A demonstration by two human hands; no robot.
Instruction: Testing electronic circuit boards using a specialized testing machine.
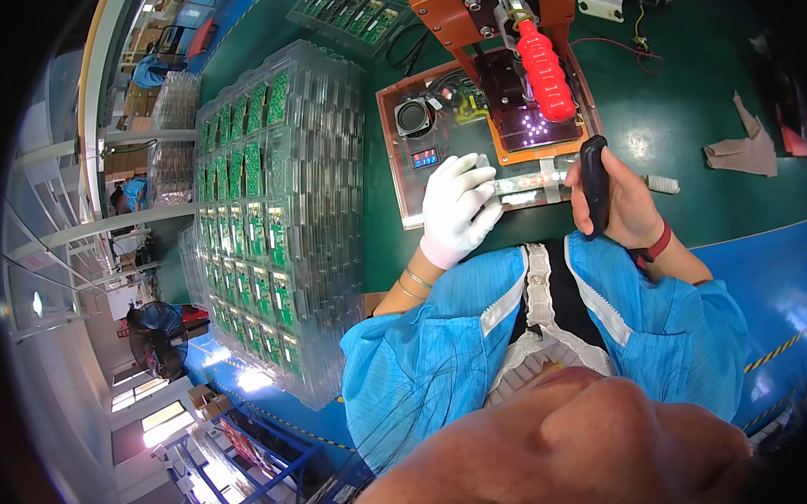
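Note:
My left hand (457, 206), in a white glove, rests at the front edge of a clear-topped electronic test fixture (405, 199). Its fingers are slightly bent and apart, and I see nothing in them. My bare right hand (631, 200) grips a black, elongated handheld device (595, 185), upright in front of the fixture; its exact kind does not show. Above the fixture stands an orange press (444, 15) with a red ribbed handle (547, 74). Small white lights glow on the dark plate (525, 128) below the handle. A small digital display (425, 157) is lit beside my gloved fingers.
Tall stacked clear trays (330, 192) of green circuit boards (253, 226) stand at the left. Another board tray (351, 18) lies at the back. A beige cloth piece (744, 142) and a thin red wire (623, 47) lie on the green table (682, 91) at right.

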